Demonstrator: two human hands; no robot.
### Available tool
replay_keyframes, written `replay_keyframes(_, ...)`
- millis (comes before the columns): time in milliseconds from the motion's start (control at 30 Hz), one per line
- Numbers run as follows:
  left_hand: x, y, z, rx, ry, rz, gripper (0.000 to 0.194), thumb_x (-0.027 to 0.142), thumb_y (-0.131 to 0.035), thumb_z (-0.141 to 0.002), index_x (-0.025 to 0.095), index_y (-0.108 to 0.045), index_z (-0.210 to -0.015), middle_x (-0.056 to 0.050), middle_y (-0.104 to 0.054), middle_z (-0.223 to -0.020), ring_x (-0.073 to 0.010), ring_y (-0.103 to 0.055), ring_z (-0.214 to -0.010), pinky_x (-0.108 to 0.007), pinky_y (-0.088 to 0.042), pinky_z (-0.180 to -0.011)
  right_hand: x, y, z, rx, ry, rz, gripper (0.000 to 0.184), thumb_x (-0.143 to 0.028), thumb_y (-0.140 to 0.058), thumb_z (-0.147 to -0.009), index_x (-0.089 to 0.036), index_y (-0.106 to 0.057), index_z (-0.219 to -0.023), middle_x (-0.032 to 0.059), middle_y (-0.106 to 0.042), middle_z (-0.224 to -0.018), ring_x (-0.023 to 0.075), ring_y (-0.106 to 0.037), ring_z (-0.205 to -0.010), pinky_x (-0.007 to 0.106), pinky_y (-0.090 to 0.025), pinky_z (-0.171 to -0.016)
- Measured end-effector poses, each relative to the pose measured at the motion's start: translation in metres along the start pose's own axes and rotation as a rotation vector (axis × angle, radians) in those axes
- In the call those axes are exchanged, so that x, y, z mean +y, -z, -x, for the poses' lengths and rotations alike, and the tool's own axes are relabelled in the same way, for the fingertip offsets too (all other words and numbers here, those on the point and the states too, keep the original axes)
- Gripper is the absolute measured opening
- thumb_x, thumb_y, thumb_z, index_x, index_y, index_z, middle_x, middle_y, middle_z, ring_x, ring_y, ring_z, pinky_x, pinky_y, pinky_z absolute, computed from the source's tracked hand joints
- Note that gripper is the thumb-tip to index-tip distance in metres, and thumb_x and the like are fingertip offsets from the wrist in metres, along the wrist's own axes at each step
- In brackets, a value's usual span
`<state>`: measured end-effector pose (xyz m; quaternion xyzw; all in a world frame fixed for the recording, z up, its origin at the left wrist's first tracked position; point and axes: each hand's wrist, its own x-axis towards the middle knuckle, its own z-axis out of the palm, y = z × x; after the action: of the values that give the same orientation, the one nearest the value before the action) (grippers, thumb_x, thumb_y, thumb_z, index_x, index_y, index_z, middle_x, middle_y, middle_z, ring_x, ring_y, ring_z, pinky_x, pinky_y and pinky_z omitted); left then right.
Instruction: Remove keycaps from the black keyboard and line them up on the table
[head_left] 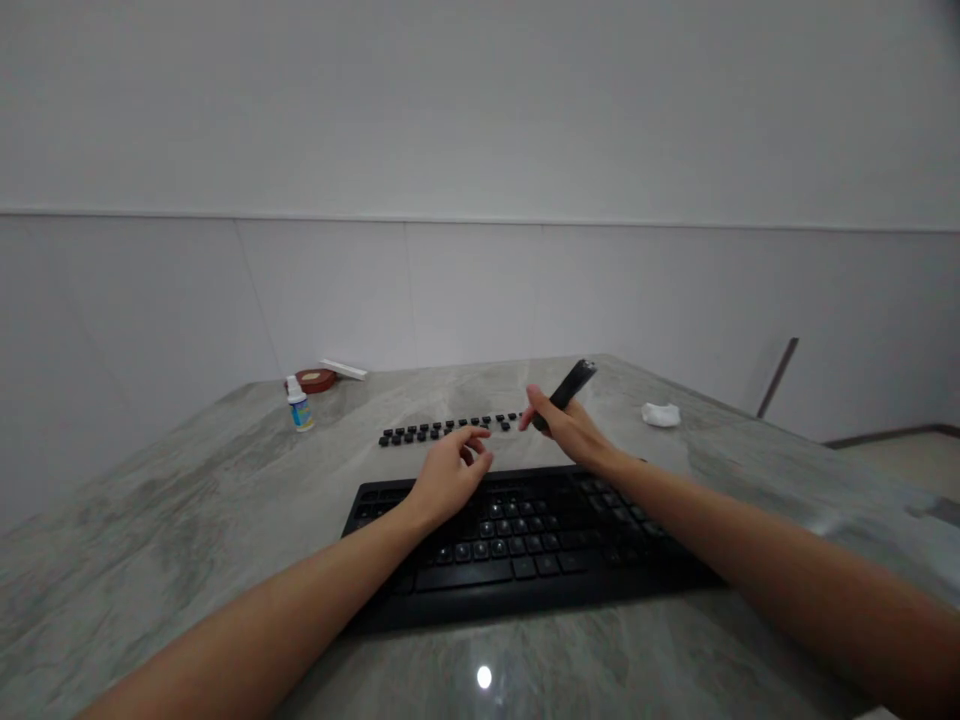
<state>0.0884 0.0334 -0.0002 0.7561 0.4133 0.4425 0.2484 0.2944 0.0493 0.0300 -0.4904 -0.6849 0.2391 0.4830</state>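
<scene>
A black keyboard [525,545] lies on the grey marble table [187,520] in front of me. Behind it, several loose black keycaps [442,430] sit in rows on the table. My left hand [450,475] hovers over the keyboard's far left part with its fingers curled and the index finger stretched toward the keycaps; I cannot see anything in it. My right hand [566,430] is closed around a dark, stick-like tool [566,388] that points up and away, just past the keyboard's far edge.
A small white bottle with a blue label [300,405] stands at the back left, next to a brown round dish [315,380] and a flat white strip [343,369]. A crumpled white tissue [661,414] lies at the back right. A white wall runs behind the table.
</scene>
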Motion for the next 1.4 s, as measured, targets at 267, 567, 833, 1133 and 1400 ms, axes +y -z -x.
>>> replay_keyframes(267, 0.025, -0.003, 0.018, -0.294, -0.596, -0.514, 0.025, 0.022, -0.042, -0.094, 0.015, -0.066, -0.093, -0.011, -0.061, -0.088, -0.0241, -0.056, -0.088, -0.038, -0.046, -0.082, -0.001, 0.003, 0.059, -0.264, -0.031, -0.062, 0.044, -0.055, -0.050, -0.087, -0.017, -0.065, -0.072, -0.0024, -0.050, -0.053, 0.0099, -0.047, -0.048, 0.022, -0.038, -0.046)
replay_keyframes(567, 0.015, -0.002, 0.018, -0.287, -0.449, -0.376, 0.025, 0.028, -0.057, -0.086, 0.016, -0.062, -0.107, -0.012, -0.052, -0.113, -0.0231, -0.056, -0.099, -0.038, -0.049, -0.089, -0.004, 0.010, 0.054, -0.354, 0.316, 0.312, 0.024, -0.032, -0.054, -0.086, -0.017, -0.068, -0.073, 0.0009, -0.064, -0.065, 0.0127, -0.057, -0.062, 0.024, -0.041, -0.060)
replay_keyframes(833, 0.014, -0.002, 0.017, -0.305, -0.488, -0.375, 0.018, 0.020, -0.052, -0.087, 0.016, -0.062, -0.102, -0.011, -0.054, -0.110, -0.0218, -0.056, -0.100, -0.038, -0.049, -0.091, -0.003, 0.015, 0.051, -0.462, 0.263, 0.568, 0.020, -0.027, -0.057, -0.082, -0.015, -0.066, -0.069, 0.0034, -0.063, -0.064, 0.0127, -0.054, -0.061, 0.023, -0.035, -0.058)
replay_keyframes(1133, 0.019, -0.001, 0.019, -0.339, -0.470, -0.462, 0.026, 0.019, -0.046, -0.089, 0.015, -0.056, -0.112, -0.013, -0.049, -0.119, -0.0223, -0.056, -0.103, -0.038, -0.049, -0.093, -0.001, 0.057, 0.030, -0.228, -0.537, 0.769, 0.027, -0.034, -0.057, -0.079, -0.010, -0.068, -0.082, 0.0153, -0.068, -0.086, 0.0229, -0.064, -0.079, 0.027, -0.041, -0.062)
replay_keyframes(1400, 0.034, 0.000, 0.018, -0.454, -0.410, -0.652, 0.026, 0.012, -0.039, -0.089, 0.011, -0.060, -0.106, -0.013, -0.057, -0.104, -0.0227, -0.056, -0.098, -0.035, -0.049, -0.091, 0.012, 0.067, 0.031, -0.237, -0.557, 0.485, 0.023, -0.038, -0.059, -0.077, -0.016, -0.058, -0.069, 0.0064, -0.063, -0.072, 0.0183, -0.059, -0.068, 0.027, -0.038, -0.060)
